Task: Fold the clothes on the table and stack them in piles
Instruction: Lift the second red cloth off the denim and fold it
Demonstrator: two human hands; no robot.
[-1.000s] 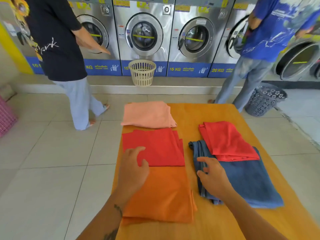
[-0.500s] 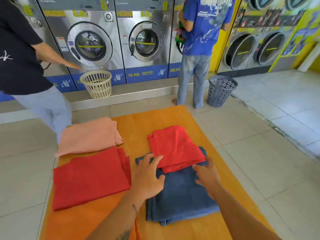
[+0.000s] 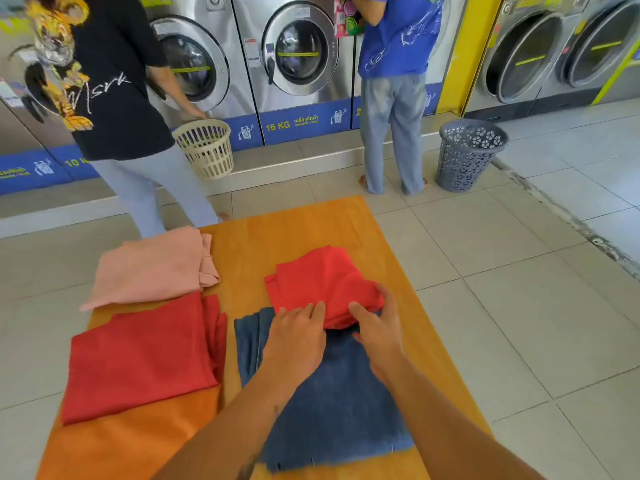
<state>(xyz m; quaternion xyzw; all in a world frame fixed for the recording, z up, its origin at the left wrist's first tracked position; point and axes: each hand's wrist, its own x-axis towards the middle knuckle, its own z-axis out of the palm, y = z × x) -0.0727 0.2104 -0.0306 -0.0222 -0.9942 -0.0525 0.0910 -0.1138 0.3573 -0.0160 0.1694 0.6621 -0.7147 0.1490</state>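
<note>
Both hands work at the near edge of a small red garment (image 3: 322, 278) that lies on the far end of a folded blue denim piece (image 3: 332, 393), right of centre on the orange wooden table (image 3: 294, 233); the left hand (image 3: 298, 341) lies palm down with its fingers together, fingertips pressing on the red cloth's near hem; the right hand (image 3: 377, 330) curls around the hem's right corner, thumb on top and fingers seemingly under the bunched fold, so it grips the red garment; the cloth rises in a ridge between thumb and fingers. On the left side of the table sit three other folded pieces in a row: a pink one (image 3: 156, 265) farthest away, a darker red one (image 3: 138, 355) in the middle with its far edge touching the pink, and an orange one (image 3: 128, 441) nearest, partly under the red. Beyond the table, two people stand at a row of washing machines (image 3: 298, 53); a cream basket (image 3: 204, 147) sits beside the person in black, a grey basket (image 3: 467, 154) beside the person in blue.
</note>
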